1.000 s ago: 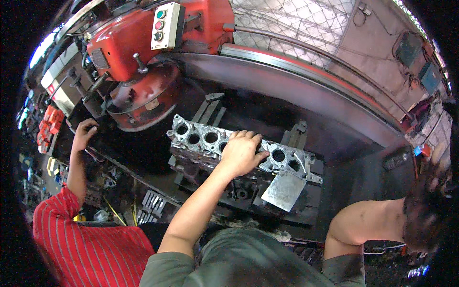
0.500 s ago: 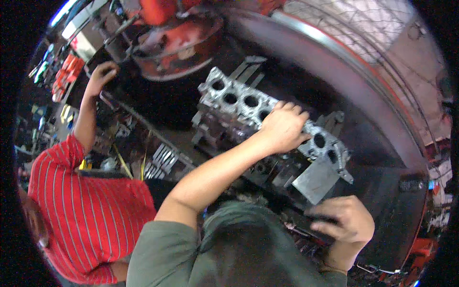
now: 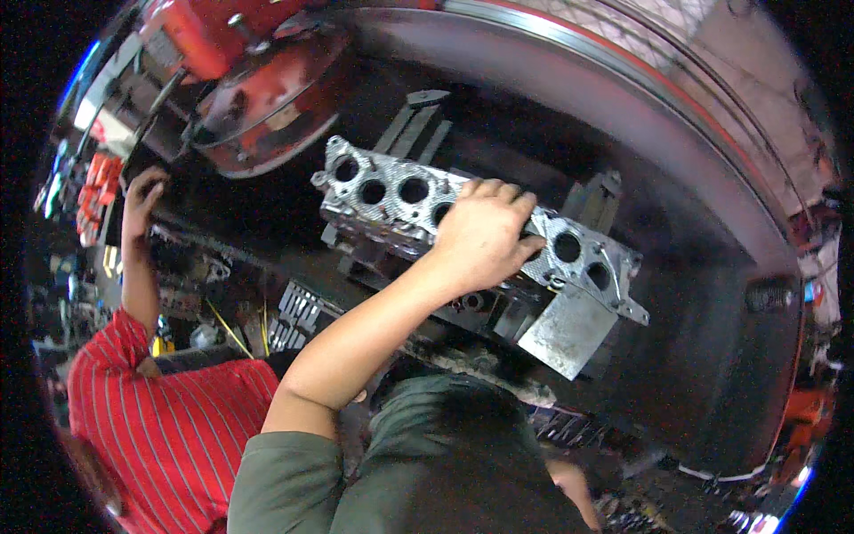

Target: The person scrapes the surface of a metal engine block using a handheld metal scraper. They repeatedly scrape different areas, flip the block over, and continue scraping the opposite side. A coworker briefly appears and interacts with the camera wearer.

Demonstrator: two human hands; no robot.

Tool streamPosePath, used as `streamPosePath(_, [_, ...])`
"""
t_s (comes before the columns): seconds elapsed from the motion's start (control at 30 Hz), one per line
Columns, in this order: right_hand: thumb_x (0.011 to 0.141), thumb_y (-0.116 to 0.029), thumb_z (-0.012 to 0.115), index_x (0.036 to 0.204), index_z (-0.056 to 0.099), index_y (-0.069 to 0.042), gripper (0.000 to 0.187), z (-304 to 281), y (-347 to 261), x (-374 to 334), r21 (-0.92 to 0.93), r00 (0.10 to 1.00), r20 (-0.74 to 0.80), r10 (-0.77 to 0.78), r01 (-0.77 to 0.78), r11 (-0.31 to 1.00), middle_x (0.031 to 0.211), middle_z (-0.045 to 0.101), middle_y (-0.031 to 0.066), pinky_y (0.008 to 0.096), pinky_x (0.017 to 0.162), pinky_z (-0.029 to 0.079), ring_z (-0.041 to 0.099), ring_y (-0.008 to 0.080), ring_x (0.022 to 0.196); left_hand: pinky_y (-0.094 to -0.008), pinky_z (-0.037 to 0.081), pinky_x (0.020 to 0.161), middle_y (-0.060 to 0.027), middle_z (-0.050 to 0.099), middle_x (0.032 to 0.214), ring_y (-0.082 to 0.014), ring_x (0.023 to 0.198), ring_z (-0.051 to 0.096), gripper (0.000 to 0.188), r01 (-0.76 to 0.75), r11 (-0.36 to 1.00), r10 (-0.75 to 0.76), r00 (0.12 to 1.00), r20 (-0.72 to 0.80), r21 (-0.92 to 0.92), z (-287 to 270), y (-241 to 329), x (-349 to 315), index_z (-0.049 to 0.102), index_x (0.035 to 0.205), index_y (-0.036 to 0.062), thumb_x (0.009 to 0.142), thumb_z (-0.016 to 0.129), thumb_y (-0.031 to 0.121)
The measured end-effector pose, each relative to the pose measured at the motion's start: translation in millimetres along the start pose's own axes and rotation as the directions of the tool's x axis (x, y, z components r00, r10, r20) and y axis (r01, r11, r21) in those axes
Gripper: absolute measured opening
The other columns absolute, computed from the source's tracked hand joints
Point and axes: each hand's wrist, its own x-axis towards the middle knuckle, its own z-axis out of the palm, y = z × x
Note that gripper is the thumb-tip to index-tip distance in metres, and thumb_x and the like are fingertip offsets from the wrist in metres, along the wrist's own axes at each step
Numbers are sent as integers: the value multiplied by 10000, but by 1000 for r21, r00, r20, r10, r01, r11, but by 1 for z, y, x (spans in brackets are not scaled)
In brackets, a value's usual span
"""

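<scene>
A metallic engine cylinder head (image 3: 414, 190) with a row of round ports lies slantwise across the middle, on metal supports. My left hand (image 3: 487, 222) is laid across its middle, fingers curled over the far edge and thumb on the near side, covering part of the ports. A flat grey metal plate (image 3: 569, 334) sits against the near right end of the cylinder head. Of my right arm only a piece of bare skin (image 3: 574, 491) shows at the lower edge; the hand itself is out of sight.
A co-worker in a red striped shirt (image 3: 173, 418) stands at the left, one hand (image 3: 142, 203) raised near the bench edge. A red machine with a round housing (image 3: 267, 116) stands at the far left. A dark curved rim (image 3: 623, 107) surrounds the work area.
My right hand, before at the lower right beside the plate, has dropped out of view. My left hand stays on the cylinder head. The whole view has shifted a little.
</scene>
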Motion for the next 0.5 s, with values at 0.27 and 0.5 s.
streamPosePath(0.27, [1007, -363, 626, 1299, 563, 60, 517, -246, -106, 170, 978, 842, -175, 510, 208, -8, 1133, 696, 187, 427, 925, 555, 686, 286, 1068, -490, 447, 1047, -220, 673, 1239, -408, 1191, 603, 519, -8, 1000, 8, 1000, -20, 16, -2, 2, 2, 690, 1210, 1, 851, 770, 368])
streamPosePath(0.5, [980, -205, 689, 1292, 608, 41, 406, -283, -169, 262, 958, 738, -55, 673, 228, -172, 1151, 708, 147, 399, 895, 574, 706, 256, 1027, -476, 460, 1025, -197, 690, 1209, -394, 1155, 622, 469, 3, 1000, -3, 999, -49, 0, -1, 1, 3, 716, 1171, 20, 848, 778, 355])
